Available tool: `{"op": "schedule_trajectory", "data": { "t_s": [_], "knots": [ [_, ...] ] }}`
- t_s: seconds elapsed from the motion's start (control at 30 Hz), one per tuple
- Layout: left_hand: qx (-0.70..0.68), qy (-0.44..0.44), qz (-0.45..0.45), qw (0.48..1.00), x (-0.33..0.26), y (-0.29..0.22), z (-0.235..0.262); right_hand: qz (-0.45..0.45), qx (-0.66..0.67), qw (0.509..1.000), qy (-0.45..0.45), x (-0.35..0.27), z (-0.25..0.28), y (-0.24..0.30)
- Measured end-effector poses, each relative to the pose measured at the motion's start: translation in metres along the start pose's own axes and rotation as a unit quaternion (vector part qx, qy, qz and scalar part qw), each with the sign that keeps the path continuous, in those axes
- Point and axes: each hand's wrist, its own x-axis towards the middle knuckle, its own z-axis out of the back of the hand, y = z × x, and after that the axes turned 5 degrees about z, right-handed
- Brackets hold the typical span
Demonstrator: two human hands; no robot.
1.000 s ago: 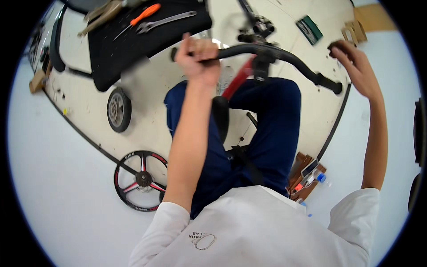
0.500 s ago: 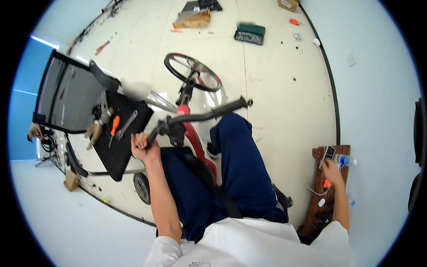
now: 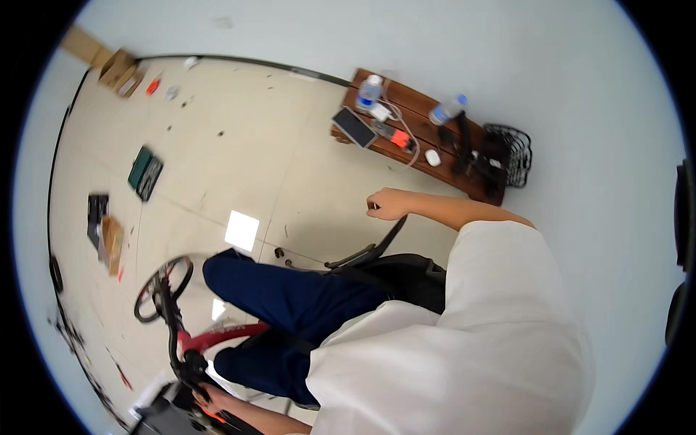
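At the lower left, my left hand [image 3: 210,399] is closed around the end of a black handlebar [image 3: 174,326]. The bar belongs to a small red-framed tricycle [image 3: 225,335] with a spoked front wheel [image 3: 163,288]. My right hand [image 3: 389,204] is held over the floor beside a brown wooden bench, its fingers curled in. A tiny pale spot shows at its fingertips, too small to name. On the bench's near end lies a phone [image 3: 354,127] with a dark screen, apart from my right hand.
The bench [image 3: 453,170] stands along the wall with a water bottle [image 3: 370,92], a second bottle [image 3: 447,109], a white cable [image 3: 407,127], a white case [image 3: 433,157] and a black wire basket [image 3: 518,156]. A green toolbox [image 3: 146,174] and cardboard boxes [image 3: 119,71] sit on the floor.
My view has swung to the right, bringing the bench to the upper middle. My right hand has come away from the phone. My left hand has stayed on the handlebar.
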Motion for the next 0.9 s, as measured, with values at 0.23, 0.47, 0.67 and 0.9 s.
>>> {"op": "schedule_trajectory", "data": {
  "t_s": [0.23, 0.47, 0.67, 0.9],
  "knots": [
    [0.003, -0.083, -0.033, 0.996, 0.029, -0.004, -0.003, -0.159, 0.014, 0.979, 0.13, -0.104, -0.118, -0.085],
    [0.009, -0.131, -0.069, 0.989, 0.03, -0.005, -0.012, -0.356, 0.116, 0.926, 0.041, -0.11, -0.107, -0.156],
    [0.034, -0.149, -0.058, 0.987, 0.021, -0.008, -0.018, -0.416, 0.182, 0.835, -0.309, -0.066, -0.064, -0.234],
    [0.111, -0.213, -0.113, 0.964, 0.008, -0.018, -0.004, -0.454, 0.327, 0.785, -0.267, -0.055, -0.116, -0.249]
  ]
}}
